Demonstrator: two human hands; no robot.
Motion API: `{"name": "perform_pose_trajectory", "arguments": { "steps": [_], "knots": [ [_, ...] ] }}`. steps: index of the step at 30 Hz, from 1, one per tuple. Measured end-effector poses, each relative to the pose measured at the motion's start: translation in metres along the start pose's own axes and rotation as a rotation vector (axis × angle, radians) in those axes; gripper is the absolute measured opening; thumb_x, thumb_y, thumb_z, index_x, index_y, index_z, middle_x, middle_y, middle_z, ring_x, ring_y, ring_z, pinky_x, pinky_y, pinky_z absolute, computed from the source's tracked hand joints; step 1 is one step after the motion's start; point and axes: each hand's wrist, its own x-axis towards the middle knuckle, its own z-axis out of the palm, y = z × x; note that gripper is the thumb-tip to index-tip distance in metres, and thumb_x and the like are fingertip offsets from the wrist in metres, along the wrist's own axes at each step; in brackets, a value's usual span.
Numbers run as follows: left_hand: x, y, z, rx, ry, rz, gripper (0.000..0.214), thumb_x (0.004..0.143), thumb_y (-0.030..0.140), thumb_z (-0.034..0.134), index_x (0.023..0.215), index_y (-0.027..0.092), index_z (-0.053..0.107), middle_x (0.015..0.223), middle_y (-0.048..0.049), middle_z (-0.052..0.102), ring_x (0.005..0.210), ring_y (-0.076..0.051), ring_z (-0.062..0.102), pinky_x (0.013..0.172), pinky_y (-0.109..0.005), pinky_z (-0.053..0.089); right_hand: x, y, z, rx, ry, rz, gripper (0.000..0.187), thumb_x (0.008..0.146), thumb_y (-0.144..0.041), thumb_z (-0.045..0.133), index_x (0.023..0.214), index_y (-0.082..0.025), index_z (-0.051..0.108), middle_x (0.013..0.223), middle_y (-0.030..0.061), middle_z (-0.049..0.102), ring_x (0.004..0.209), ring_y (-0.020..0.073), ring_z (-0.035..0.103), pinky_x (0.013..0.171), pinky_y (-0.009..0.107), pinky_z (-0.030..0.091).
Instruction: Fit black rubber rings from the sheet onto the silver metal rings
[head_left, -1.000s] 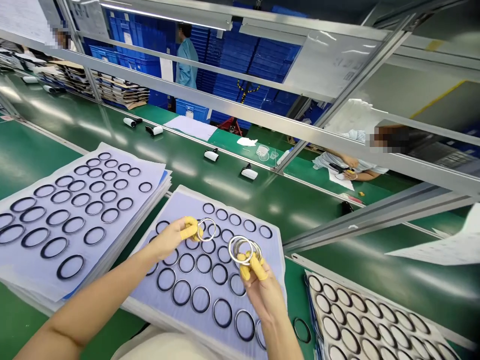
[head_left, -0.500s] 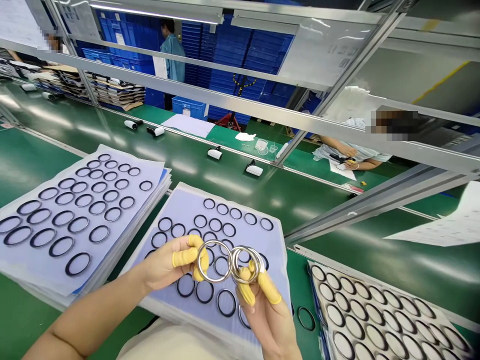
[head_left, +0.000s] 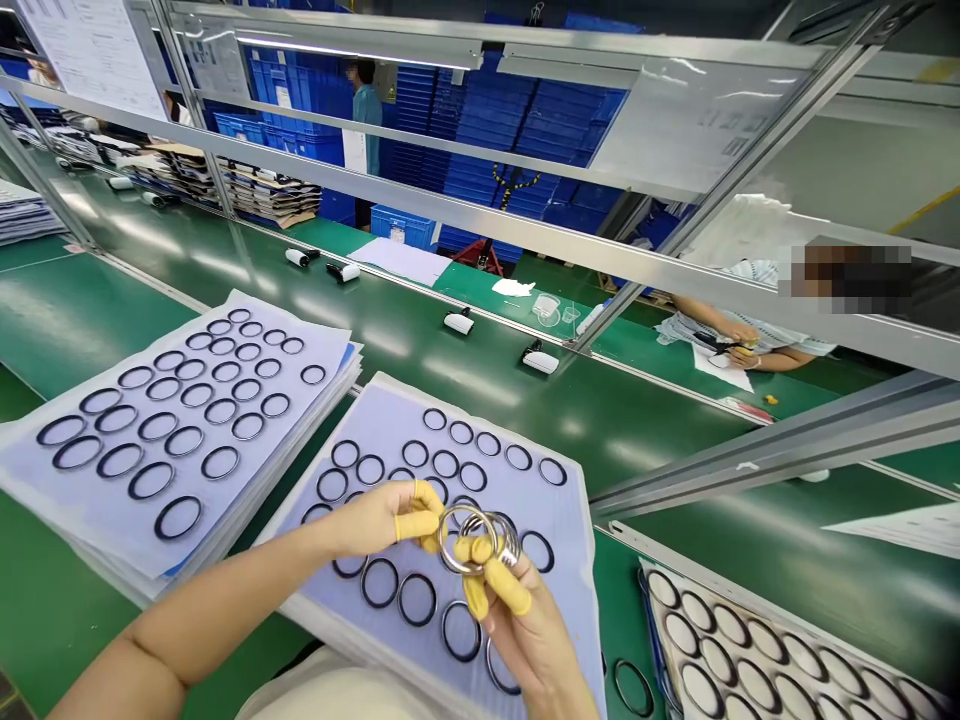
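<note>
Factory floor, with stacks of blue plastic crates behind a person in a blue coat. A long green conveyor belt runs across the view beneath an aluminium rail frame. Beyond the frame, a seated co-worker's hands work over a white sheet with a dark tool.

On the near part of the belt, a stacked pile of lilac sheets lies at the left, printed with rows of black rings. A second lilac sheet lies just beside it, and a tray of pale, dark-rimmed discs sits toward the lower right. One loose black ring lies on the belt between that tray and the second sheet's lower right corner.

Above the lower middle of the second sheet, the silver metal rings overlap in a small bunch; their exact number is hard to tell. The left hand pinches a rim between its thumb and fingers, and the right hand closes its yellow-capped fingers around the others. The step in hand appears to be handling these rings together, and parting any one would call for a looser grip.
</note>
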Motion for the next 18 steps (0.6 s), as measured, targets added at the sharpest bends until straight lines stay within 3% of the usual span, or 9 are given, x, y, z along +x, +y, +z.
{"name": "perform_pose_trajectory", "arguments": {
  "steps": [2, 4, 7, 13, 18],
  "knots": [
    [0.02, -0.021, -0.008, 0.185, 0.133, -0.021, 0.014, 0.092, 0.027, 0.047, 0.096, 0.018, 0.058, 0.098, -0.006, 0.066, 0.09, -0.019, 0.062, 0.084, -0.035, 0.049, 0.026, 0.011, -0.017, -0.197, 0.109, -0.074, 0.045, 0.078, -0.062, 0.063, 0.088, -0.018, 0.07, 0.073, 0.0078, 0.069, 0.053, 0.0174, 0.056, 0.047, 0.03, 0.043],
    [0.041, -0.046, -0.018, 0.355, 0.23, -0.062, 0.015, 0.091, 0.021, 0.049, 0.101, 0.017, 0.06, 0.11, -0.0098, 0.063, 0.107, -0.024, 0.056, 0.098, -0.044, 0.041, 0.056, 0.024, -0.037, -0.326, 0.194, -0.121, 0.039, 0.078, -0.055, 0.068, 0.092, -0.018, 0.069, 0.09, 0.0107, 0.071, 0.077, 0.0242, 0.063, 0.066, 0.037, 0.051],
    [0.066, -0.08, -0.027, 0.568, 0.222, -0.112, 0.016, 0.09, 0.022, 0.057, 0.102, 0.013, 0.062, 0.112, -0.0109, 0.062, 0.111, -0.026, 0.055, 0.099, -0.049, 0.041, 0.095, 0.041, -0.063, -0.503, 0.21, -0.162, 0.025, 0.084, -0.042, 0.068, 0.089, -0.017, 0.067, 0.1, 0.0089, 0.068, 0.097, 0.0244, 0.062, 0.086, 0.042, 0.049],
    [0.087, -0.117, -0.025, 0.799, 0.14, -0.143, 0.029, 0.092, 0.031, 0.058, 0.116, 0.015, 0.058, 0.118, -0.0096, 0.06, 0.104, -0.023, 0.06, 0.088, -0.044, 0.052, 0.119, 0.061, -0.081, -0.634, 0.092, -0.144, 0.018, 0.094, -0.031, 0.058, 0.105, -0.019, 0.064, 0.113, 0.0064, 0.065, 0.097, 0.0196, 0.063, 0.086, 0.04, 0.053],
    [0.088, -0.128, -0.026, 0.802, 0.144, -0.102, 0.027, 0.093, 0.031, 0.057, 0.114, 0.015, 0.059, 0.118, -0.0095, 0.06, 0.103, -0.022, 0.06, 0.089, -0.044, 0.051, 0.114, 0.054, -0.079, -0.453, 0.17, -0.101, 0.019, 0.093, -0.035, 0.058, 0.096, -0.017, 0.064, 0.1, 0.0045, 0.067, 0.085, 0.0169, 0.064, 0.077, 0.036, 0.053]
  ]
}}
